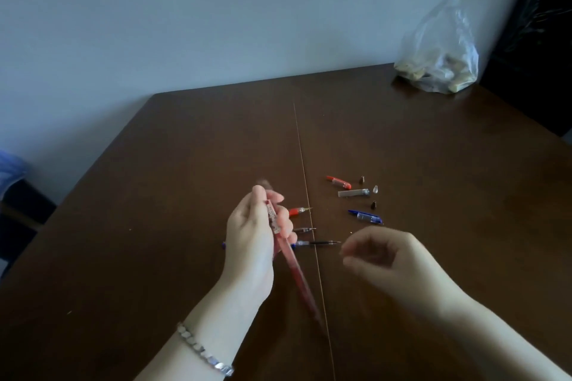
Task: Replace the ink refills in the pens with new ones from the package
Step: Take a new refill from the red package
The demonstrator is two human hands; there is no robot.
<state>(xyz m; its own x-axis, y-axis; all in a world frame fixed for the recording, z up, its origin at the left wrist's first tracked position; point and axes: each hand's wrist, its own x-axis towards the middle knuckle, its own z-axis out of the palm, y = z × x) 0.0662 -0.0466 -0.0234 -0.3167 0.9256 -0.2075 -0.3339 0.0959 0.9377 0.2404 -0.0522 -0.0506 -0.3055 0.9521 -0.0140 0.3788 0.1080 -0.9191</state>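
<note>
My left hand (253, 241) grips a long red ink refill (294, 266) that slants down toward me over the brown table (154, 195). My right hand (387, 257) hovers to its right, fingers loosely curled, holding nothing that I can see. Behind my left hand lie three pens, partly hidden: a red pen (298, 211), a dark pen (305, 229) and a blue pen (315, 243) with its refill sticking out. Further right lie a red cap (338, 182), a grey cap (353, 193), a blue cap (365, 216) and three small pen tips (375, 189).
A clear plastic bag (439, 52) with pale lumps stands at the table's far right corner. A seam (305, 182) runs down the table's middle. A dark chair (18, 210) stands off the left edge. A wall rises behind the table.
</note>
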